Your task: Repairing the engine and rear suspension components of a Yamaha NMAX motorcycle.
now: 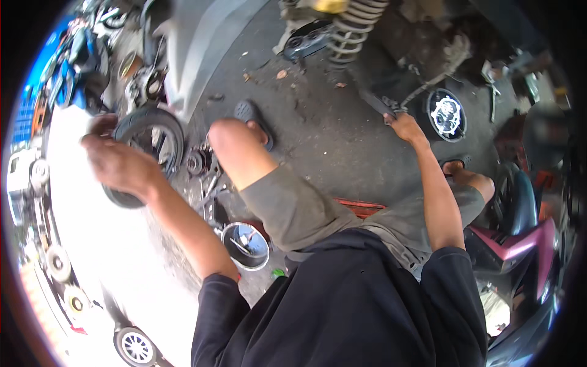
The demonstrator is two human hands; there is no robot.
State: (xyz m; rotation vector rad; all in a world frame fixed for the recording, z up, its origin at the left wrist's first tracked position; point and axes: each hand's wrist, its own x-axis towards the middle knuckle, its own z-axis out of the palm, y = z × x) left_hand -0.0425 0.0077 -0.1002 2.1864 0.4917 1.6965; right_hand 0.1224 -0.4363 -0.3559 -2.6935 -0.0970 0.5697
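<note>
From where I sit, everything turns on the bar (pixel 374 101), in the upper part of the frame just right of centre. My right hand (pixel 405 127) is at its lower end, fingers pinching that end as far as I can make out. From this grip the bar lies up and to the left, its long axis running on a slant from the hand toward the foot of the spring (pixel 356 30) at the top of the frame. Whether the far end joins anything there I cannot tell; it fades into dark parts. A pale cable (pixel 428 82) comes down from the upper right and meets the bar close to my fingers, so the two form a rough V opening upward.

The right hand is plainly the nearer one. My left hand (pixel 124 164) is well apart, at the left of the frame, across the tyre (pixel 173 137) in this view. It is blurred, its fingers look curled, and I cannot tell whether they pinch anything.

Just right of the right hand, the tub (pixel 463 125) sits on the floor (pixel 318 131) with a white-patterned inside. The bowl (pixel 267 260) stands lower, left of centre, far from the bar.
</note>
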